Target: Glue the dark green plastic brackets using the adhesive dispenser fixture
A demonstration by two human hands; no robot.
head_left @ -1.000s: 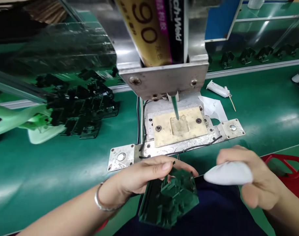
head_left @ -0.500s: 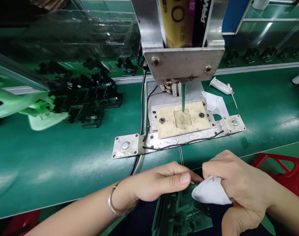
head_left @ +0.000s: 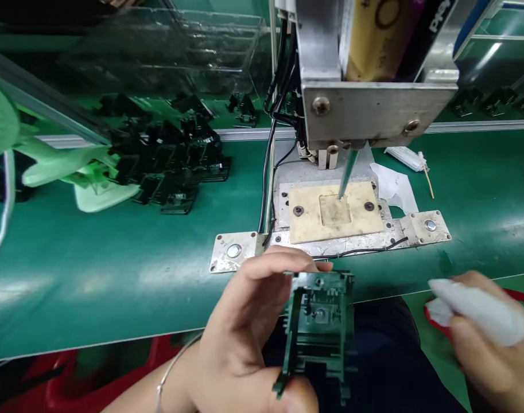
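The left hand (head_left: 240, 327) holds a dark green moulded plastic frame (head_left: 319, 335) in front of the body, its fingers curled over the frame's upper edge and its thumb pressed near the lower end. The frame's long axis stands nearly upright in view, tipped only slightly, and its hard, ribbed walls form an open, boxy lattice with small square recesses. The frame lies just right of the left hand's palm and well apart from the right hand (head_left: 488, 350), so the left is much the nearer. The right hand is closed narrowly around a soft, bunched white cloth (head_left: 477, 307), which pokes out toward the frame.

Straight ahead of the hands, a steel dispenser bracket (head_left: 373, 112) carries a yellow-labelled adhesive cartridge (head_left: 377, 40) above a slim green tapered nozzle (head_left: 348, 175). The nozzle's tip reaches a shallow recess (head_left: 334, 209) in a cream fixture plate (head_left: 334, 226), which is bolted to a scuffed steel base plate (head_left: 236, 252). Ahead and left of the left hand, a heap of dark green frames (head_left: 171, 160) lies on the green worktop (head_left: 115, 275). Ahead and right of the right hand lie crumpled white paper (head_left: 393, 186) and a thin wooden stick (head_left: 427, 183)
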